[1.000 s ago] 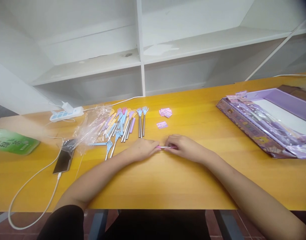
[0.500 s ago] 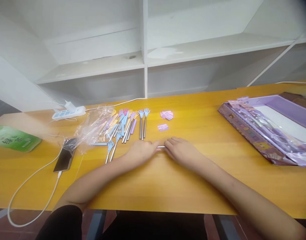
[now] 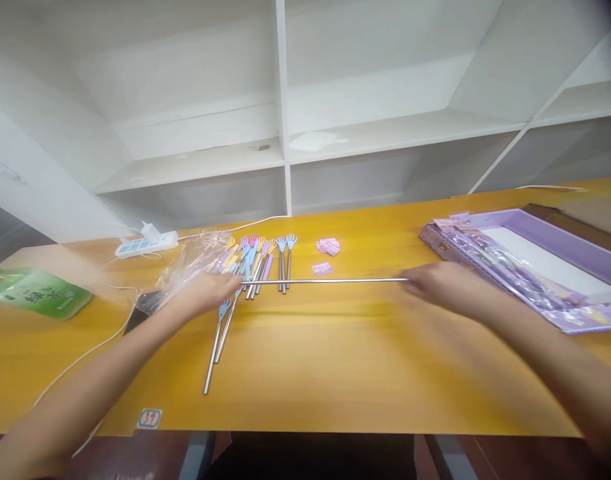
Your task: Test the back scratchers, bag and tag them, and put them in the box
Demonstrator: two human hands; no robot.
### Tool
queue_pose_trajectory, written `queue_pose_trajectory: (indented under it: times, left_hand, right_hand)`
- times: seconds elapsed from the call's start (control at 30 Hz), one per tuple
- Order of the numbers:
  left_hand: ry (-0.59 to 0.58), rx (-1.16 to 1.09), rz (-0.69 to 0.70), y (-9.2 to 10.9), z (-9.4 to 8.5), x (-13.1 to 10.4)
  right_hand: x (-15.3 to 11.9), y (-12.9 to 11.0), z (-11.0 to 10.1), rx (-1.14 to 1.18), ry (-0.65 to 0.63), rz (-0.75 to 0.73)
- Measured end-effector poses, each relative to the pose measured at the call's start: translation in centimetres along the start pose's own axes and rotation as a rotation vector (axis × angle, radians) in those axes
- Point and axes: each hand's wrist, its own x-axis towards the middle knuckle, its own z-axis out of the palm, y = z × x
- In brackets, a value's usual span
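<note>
Got the left hand (image 3: 218, 291) pinching one end of a long, thin metal rod (image 3: 325, 281) and the right hand (image 3: 432, 283), kinda blurry on my feed, gripping the other, so they're spread wide apart. The rod's stretched pretty much level between them, up off the table (image 3: 345, 380), with a faint shadow below; both its tips are hidden in the fingers. Just beyond my left there's a jumble of claw-headed scratchers (image 3: 258, 257), some pink cards (image 3: 328, 247) sit past the rod's middle, and a purple box (image 3: 560, 237) is near my right.
</note>
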Motion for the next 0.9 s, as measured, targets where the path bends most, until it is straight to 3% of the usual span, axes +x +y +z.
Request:
queue_pose_trajectory:
  times: [0.1, 0.17, 0.4, 0.6, 0.9]
  left_hand:
    - [0.058, 0.029, -0.02, -3.7, 1.6, -5.3]
    - [0.103, 0.032, -0.016, -3.7, 2.5, -7.4]
    - [0.212, -0.028, -0.019, -1.4, 2.0, -8.1]
    - [0.209, -0.005, -0.062, -2.0, 2.0, -8.4]
    - [0.275, -0.071, -0.114, -2.0, 1.5, -8.4]
  right_hand:
    - [-4.8, 7.3, 0.7, 0.004, 0.108, 0.084]
    - [-7.1, 8.6, 1.2, 0.014, 0.186, 0.084]
    - [-8.4, 5.3, 1.6, 0.014, 0.251, 0.138]
    - [-8.8, 5.7, 2.4, 0.099, 0.224, 0.225]
    - [-9.1, 5.5, 2.1, 0.08, 0.342, 0.326]
